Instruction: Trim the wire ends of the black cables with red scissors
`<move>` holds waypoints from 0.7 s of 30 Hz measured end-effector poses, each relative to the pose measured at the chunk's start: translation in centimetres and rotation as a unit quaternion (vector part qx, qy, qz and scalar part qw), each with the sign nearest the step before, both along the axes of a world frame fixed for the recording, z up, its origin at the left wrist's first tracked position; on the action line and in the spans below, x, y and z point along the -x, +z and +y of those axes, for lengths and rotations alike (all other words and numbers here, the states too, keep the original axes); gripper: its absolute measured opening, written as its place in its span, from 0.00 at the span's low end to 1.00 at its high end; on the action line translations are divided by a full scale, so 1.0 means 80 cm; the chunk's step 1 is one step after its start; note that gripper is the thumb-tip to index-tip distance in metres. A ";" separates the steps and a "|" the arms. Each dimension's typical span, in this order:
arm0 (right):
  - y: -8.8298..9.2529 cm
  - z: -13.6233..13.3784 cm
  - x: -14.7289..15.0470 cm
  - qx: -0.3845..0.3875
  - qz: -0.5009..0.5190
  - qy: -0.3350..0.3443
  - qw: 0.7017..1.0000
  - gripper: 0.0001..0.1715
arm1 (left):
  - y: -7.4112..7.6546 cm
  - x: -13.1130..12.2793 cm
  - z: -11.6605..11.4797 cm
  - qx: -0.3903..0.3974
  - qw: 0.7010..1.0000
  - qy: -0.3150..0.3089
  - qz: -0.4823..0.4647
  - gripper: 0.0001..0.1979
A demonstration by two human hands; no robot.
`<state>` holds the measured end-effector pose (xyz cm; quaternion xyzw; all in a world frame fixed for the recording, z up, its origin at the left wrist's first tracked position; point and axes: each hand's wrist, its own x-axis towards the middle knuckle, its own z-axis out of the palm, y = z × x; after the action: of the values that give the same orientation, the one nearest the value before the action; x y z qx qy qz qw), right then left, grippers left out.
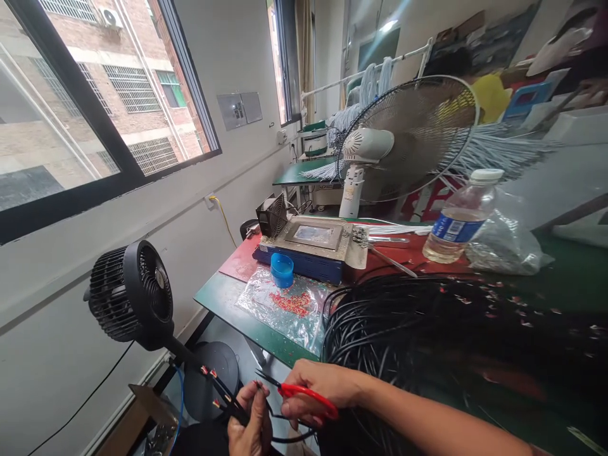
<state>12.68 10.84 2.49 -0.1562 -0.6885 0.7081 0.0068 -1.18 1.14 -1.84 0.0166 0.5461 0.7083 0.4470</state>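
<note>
My left hand is closed round a bundle of black cables at the bottom of the view; their stripped red and white tips point up and left. My right hand grips red-handled scissors, whose dark blades point left at the cables just above my left hand. A big heap of black cables lies on the green table to the right of my hands.
A black fan stands at the left below the table edge. On the table sit a blue-based machine, a blue cap, a plastic sheet with red bits, a water bottle, a plastic bag and a white fan.
</note>
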 end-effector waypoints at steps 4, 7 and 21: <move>0.002 0.001 0.000 0.014 -0.028 0.017 0.999 0.26 | -0.006 0.005 -0.003 0.015 1.000 0.005 0.009 0.26; 0.004 0.002 -0.001 0.024 -0.030 0.025 0.999 0.25 | -0.013 0.009 -0.004 0.022 0.999 0.004 0.025 0.24; 0.004 0.000 0.000 0.025 -0.044 0.020 0.999 0.25 | 0.003 0.000 -0.005 0.033 0.999 0.006 0.032 0.28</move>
<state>12.66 10.81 2.81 -0.1739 -0.6735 0.7172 -0.0416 -1.20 0.74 -1.63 0.0215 0.5830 0.6917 0.4257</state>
